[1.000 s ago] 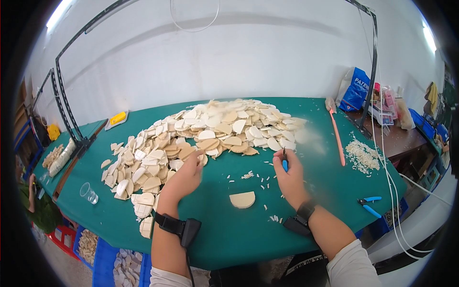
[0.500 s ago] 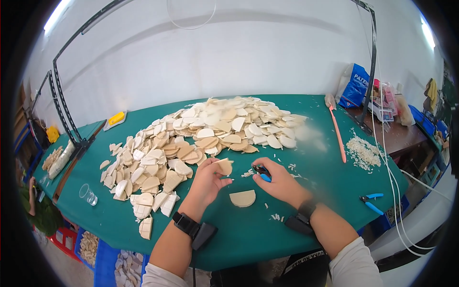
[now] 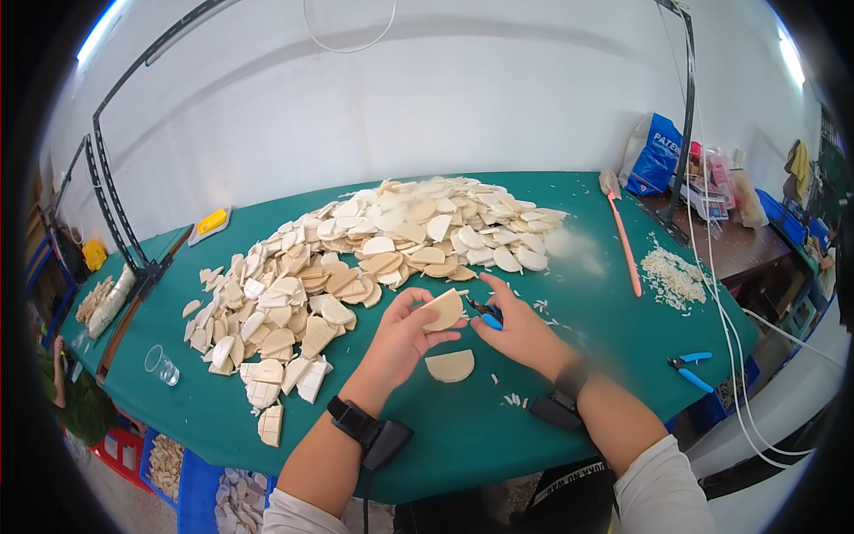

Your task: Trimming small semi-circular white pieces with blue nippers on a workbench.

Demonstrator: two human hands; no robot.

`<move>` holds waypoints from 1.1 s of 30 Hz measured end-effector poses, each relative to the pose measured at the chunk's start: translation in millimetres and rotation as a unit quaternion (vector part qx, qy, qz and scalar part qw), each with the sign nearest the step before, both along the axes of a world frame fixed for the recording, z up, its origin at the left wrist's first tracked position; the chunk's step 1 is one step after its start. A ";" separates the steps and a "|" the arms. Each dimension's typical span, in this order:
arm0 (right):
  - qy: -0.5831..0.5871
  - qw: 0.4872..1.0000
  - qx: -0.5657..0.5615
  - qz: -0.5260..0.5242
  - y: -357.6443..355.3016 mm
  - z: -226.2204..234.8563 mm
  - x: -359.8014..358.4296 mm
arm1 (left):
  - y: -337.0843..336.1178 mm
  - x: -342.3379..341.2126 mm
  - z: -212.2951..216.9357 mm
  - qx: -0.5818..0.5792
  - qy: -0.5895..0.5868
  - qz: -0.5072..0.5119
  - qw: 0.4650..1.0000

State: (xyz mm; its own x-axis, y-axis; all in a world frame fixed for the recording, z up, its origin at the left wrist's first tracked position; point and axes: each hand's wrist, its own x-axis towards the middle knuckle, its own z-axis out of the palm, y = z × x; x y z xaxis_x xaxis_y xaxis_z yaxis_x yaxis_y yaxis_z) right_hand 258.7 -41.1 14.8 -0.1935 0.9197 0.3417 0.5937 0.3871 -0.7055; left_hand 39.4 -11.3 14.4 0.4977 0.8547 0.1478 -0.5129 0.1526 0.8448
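Observation:
My left hand (image 3: 400, 336) is closed on a cream half-round plastic piece (image 3: 445, 310), its flat side slanting up. A small stub sticks out from the piece's upper corner. My right hand (image 3: 527, 340) grips blue-handled nippers (image 3: 490, 319), whose dark jaws point at the held piece; whether they touch it I cannot tell. Another half-round piece (image 3: 450, 366) lies flat on the green tabletop (image 3: 356, 463), just below both hands. Beyond my hands rises a large pile of similar white and cream pieces (image 3: 342, 285).
White clippings (image 3: 673, 279) are heaped at right beside a pink-handled brush (image 3: 626, 247). A second pair of blue nippers (image 3: 690, 372) lies near the right edge. At left stand a clear cup (image 3: 163, 366) and a yellow sponge-like block (image 3: 213, 221). Blue bins sit below the table.
My left hand has turned the piece so its broad face shows and brought it right, closer to the nippers. The nippers in my right hand have tilted slightly.

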 end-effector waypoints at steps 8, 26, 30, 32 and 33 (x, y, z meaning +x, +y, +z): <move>0.000 1.000 -0.019 0.004 -2.4 2.9 0.2 | -3.0 4.2 -2.1 0.009 0.019 -0.001 1.000; -0.002 1.000 0.001 -0.024 -3.0 2.3 -0.6 | -8.9 7.8 4.3 0.029 0.072 0.019 0.997; -0.002 0.997 0.073 -0.011 7.3 -12.8 5.8 | -9.7 9.2 5.4 0.030 0.090 0.036 0.995; -0.004 0.999 0.047 -0.017 1.6 -4.1 2.0 | -9.5 8.0 4.1 0.031 0.088 0.034 0.995; -0.003 0.999 0.046 -0.017 2.2 -5.4 1.4 | -9.4 7.6 3.5 0.032 0.087 0.032 0.995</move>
State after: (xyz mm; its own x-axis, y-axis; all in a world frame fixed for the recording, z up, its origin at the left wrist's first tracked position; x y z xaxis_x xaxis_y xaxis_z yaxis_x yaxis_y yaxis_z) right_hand 260.2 -38.9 9.4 -0.1657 0.8903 0.4242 0.6122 0.4301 -0.6635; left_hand 47.0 -20.7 17.9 0.4656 0.8770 0.1188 -0.3653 0.0682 0.9284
